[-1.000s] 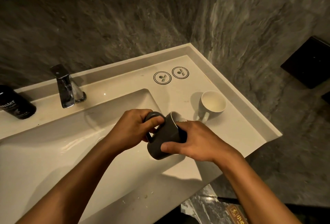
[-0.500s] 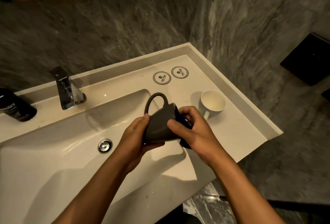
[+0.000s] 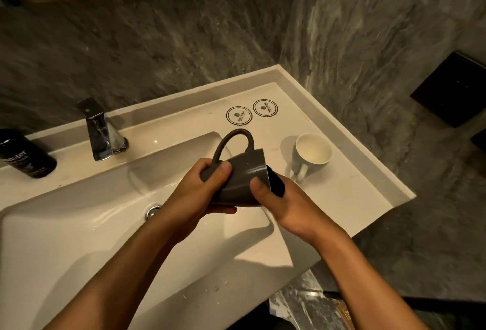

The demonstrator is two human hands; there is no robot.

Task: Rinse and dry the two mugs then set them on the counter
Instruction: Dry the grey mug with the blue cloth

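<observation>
A dark grey mug (image 3: 243, 176) lies on its side in the air over the right end of the sink basin (image 3: 79, 224), handle up, mouth turned to the right. My left hand (image 3: 196, 195) grips its base end. My right hand (image 3: 282, 205) is at its mouth, thumb on the outer wall, fingers pressing a dark cloth (image 3: 276, 184) against the rim; how far the cloth goes in is hidden. A white mug (image 3: 311, 155) stands upright on the counter (image 3: 349, 187) just to the right, handle toward me, apart from both hands.
A chrome faucet (image 3: 100, 132) stands behind the basin, with a black bottle (image 3: 25, 155) at far left. Two round printed coasters (image 3: 252, 112) lie at the back of the counter. The drain (image 3: 153, 211) shows beside my left wrist. Dark stone walls close in behind and right.
The dark mug has been rotated: its handle went from pointing left under my left fingers to standing up. My left hand shifted from the handle to the base.
</observation>
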